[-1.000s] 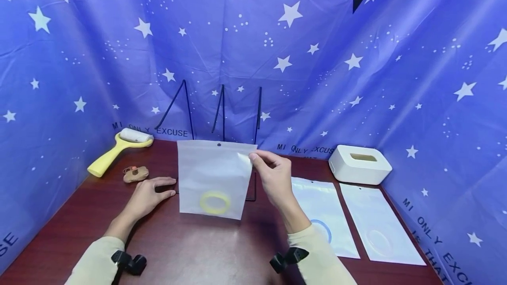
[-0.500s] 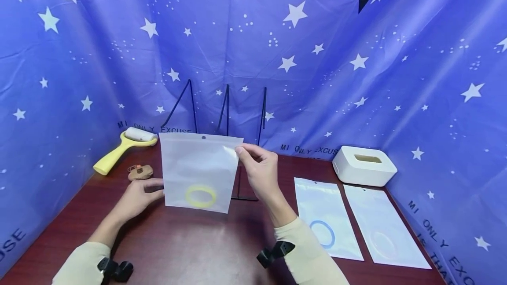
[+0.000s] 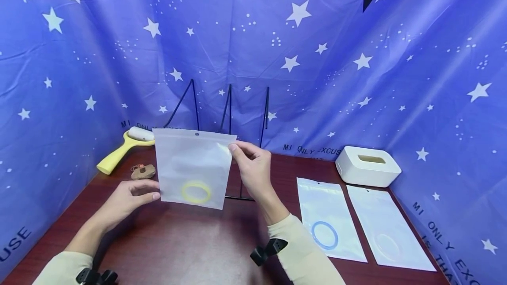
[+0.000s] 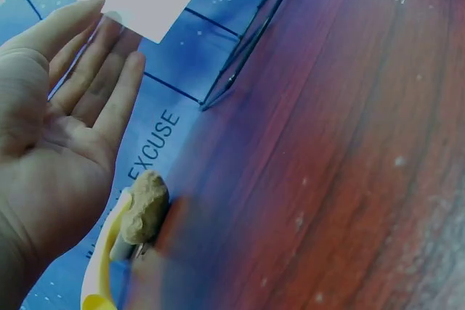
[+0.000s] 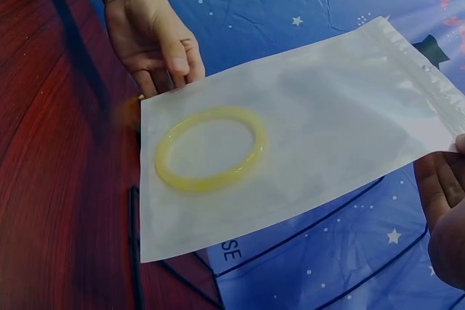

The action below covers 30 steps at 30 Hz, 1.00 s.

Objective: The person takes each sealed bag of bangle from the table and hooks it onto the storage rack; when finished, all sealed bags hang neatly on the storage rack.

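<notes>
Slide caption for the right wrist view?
Right hand pinches a white bag holding a yellow ring, left hand at its edge.

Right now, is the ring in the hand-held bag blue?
No: the hand-held bag, pinched by the right hand, shows a yellow ring; the blue ring is in a flat bag on the table.

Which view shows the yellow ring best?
The right wrist view: the yellow ring appears largest there, its whole outline plain inside the held bag. The head view shows it whole but smaller; the left wrist view shows only part of the bag, no ring.
</notes>
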{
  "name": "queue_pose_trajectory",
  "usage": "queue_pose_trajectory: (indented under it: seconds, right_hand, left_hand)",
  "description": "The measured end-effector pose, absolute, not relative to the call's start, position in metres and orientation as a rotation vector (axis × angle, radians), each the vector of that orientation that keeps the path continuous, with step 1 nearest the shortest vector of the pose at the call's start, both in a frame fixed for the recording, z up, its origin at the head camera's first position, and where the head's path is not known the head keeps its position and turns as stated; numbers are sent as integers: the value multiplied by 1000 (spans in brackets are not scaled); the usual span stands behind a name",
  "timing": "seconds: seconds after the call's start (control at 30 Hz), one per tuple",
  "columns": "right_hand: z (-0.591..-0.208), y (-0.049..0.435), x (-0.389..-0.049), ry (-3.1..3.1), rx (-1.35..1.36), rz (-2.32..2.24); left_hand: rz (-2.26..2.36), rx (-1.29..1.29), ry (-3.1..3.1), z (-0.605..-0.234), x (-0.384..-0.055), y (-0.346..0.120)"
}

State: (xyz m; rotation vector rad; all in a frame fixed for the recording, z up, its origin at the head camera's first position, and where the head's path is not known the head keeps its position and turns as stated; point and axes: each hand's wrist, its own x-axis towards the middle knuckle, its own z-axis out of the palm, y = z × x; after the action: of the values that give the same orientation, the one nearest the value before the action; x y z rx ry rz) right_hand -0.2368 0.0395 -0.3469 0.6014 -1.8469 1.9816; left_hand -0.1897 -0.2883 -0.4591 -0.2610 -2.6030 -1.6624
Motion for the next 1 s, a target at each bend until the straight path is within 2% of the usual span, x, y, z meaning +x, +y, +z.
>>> queue_pose_trajectory:
  seconds: [0.57, 1.0]
  right_hand:
    - [-344, -1, -237, -1896, 673, 1922]
    - [-338, -26, -243, -1888, 603, 1972]
  left_hand:
    - [-1555, -121, -2587, -472, -192, -313]
    - [-1616, -59, -2555, -469, -198, -330]
